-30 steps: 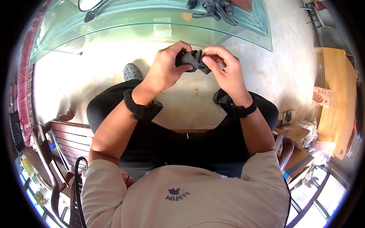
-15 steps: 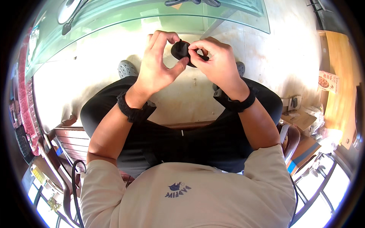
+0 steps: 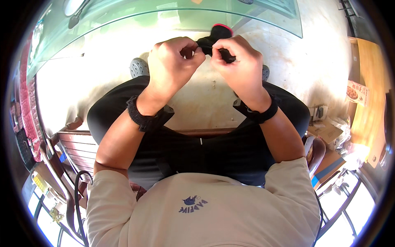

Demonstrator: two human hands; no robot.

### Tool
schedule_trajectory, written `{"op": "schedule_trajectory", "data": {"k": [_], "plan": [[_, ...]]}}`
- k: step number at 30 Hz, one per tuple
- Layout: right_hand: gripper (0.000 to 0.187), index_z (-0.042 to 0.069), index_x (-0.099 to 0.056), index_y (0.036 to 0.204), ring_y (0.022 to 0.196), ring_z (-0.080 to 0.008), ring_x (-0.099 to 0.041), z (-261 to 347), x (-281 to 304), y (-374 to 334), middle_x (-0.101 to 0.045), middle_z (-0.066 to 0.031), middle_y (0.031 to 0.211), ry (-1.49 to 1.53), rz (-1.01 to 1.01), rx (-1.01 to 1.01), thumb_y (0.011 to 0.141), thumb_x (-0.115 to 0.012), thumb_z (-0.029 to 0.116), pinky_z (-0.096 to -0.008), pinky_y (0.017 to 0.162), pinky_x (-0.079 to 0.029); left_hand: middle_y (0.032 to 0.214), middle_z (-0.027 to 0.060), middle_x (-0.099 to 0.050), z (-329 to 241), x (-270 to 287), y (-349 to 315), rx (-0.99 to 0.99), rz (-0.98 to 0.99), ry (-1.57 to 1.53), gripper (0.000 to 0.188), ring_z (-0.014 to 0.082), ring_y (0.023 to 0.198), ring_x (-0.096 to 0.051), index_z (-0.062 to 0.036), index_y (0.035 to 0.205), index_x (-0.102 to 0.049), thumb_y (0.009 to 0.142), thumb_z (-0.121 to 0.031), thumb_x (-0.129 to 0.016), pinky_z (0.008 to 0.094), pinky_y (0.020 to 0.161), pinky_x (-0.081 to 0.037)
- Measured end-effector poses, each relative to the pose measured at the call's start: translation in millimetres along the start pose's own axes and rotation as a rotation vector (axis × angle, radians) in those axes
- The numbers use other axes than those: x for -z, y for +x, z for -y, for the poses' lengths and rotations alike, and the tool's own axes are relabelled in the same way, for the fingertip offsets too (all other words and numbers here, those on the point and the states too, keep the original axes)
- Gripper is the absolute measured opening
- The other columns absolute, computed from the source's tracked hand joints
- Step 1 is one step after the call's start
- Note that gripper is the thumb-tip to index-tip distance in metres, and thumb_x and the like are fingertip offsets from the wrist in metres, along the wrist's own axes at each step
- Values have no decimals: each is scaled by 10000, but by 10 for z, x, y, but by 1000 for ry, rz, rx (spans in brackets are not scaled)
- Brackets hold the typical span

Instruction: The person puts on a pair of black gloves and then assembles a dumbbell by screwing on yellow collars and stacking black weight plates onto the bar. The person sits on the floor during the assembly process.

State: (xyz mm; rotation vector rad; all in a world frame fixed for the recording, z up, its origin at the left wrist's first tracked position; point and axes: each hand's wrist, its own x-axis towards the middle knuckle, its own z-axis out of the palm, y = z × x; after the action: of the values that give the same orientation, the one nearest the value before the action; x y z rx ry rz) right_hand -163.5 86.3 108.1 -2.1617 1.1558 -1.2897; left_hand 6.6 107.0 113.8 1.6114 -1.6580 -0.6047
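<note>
A soft black cloth piece with a red edge [image 3: 221,32] is stretched between my two hands, over the floor in front of my knees. My left hand [image 3: 175,57] pinches its near left part between thumb and fingers. On the other side my right hand [image 3: 242,57] grips it in the same way, with a dark bit showing inside the curl of the fingers. The rounded end with the red rim sticks out beyond my fingertips, toward the table. My fingers cover part of the cloth, so its full shape is hidden.
A glass table [image 3: 135,18] spans the far side, its curved edge just beyond my hands. Grey clogs [image 3: 139,68] are on my feet. To the right stand a wooden panel [image 3: 370,99], a small printed box [image 3: 357,93] and cardboard [image 3: 327,131]. A slatted wooden seat [image 3: 76,148] is at left.
My left hand has closed from a wide grip into a pinch. The cloth has been turned and spread, and its red-rimmed end now points away. The view has shifted slightly.
</note>
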Motion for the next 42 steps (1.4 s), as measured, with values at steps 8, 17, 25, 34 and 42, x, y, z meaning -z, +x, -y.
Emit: {"op": "schedule_trajectory", "data": {"k": [8,17,25,34,42], "plan": [[248,57,-637,971,831,-257,-627,-12,-29,-23,-599,-95,925,-79,270,77,748,-687,-40,-361,700,-550,709,91,-704,44,-3,-20,134,1,-222,113,106,629,-637,0,891,-732,818,-86,-715,264,597,-507],[182,-3,-655,955,873,-312,-620,-27,-61,-52,-629,-130,957,-148,443,-37,775,-647,-33,-408,755,-531,741,94,-704,134,-106,-93,-62,-80,-70,70,162,609,-664,-5,852,-722,818,-65,-712,276,594,-523],[150,-21,-652,897,819,-327,-617,-138,-117,-70,-643,-159,890,266,364,-200,749,-676,-28,-393,713,-511,738,71,-692,118,-122,-140,-27,-63,-191,66,156,633,-659,-7,854,-708,846,-72,-703,272,601,-515],[150,-50,-635,1017,795,-190,-627,-161,-23,-33,-657,-98,903,544,207,-369,869,-658,-66,-289,718,-505,818,96,-668,223,-54,106,-246,85,-229,329,208,708,-633,-23,1092,-655,824,-151,-795,308,669,-515],[157,-71,-628,1042,811,-138,-579,-119,66,49,-599,-76,946,394,222,-341,888,-656,-70,-249,710,-485,729,84,-667,243,46,97,29,234,-389,228,116,655,-582,11,1020,-677,848,-106,-769,276,649,-499]]}}
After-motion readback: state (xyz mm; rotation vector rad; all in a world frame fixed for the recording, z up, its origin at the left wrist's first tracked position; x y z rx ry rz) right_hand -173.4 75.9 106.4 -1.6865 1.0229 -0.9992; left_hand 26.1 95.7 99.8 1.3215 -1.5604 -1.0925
